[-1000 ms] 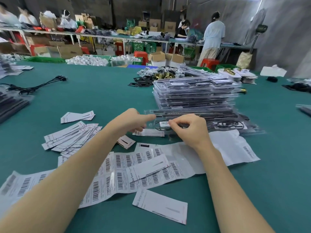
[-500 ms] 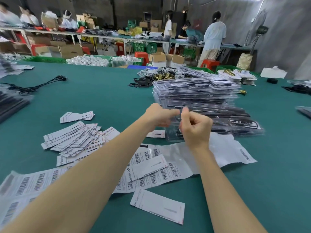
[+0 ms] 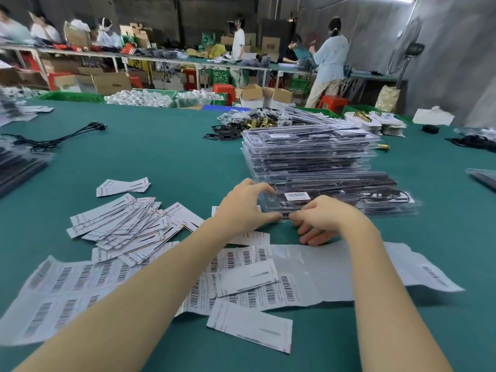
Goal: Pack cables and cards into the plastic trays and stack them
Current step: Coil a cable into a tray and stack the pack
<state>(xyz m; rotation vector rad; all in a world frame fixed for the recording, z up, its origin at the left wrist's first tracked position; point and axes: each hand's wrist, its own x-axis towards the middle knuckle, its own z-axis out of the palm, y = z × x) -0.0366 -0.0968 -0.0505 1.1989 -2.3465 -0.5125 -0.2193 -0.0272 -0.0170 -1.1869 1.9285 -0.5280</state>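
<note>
Both hands lowered: left hand [image 3: 243, 208], right hand [image 3: 326, 220] now grip tray [image 3: 290, 204] on table.

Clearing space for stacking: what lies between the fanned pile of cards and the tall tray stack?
Head view: mostly bare green table; the left hand reaches in, nearer the stack than the cards.

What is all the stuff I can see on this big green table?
plastic tray: one, clear, barcode sticker on top, at the stack's near end
tray stack: one tall pile, clear with dark contents, centre right
cards: a loose fan, white, left
barcode sheets: several, white, near edge
black cable: one, far left
brass parts: a few, behind the stack
table: one, green
left hand: grips the tray's left end
right hand: fingers curled at the tray's near edge
</note>
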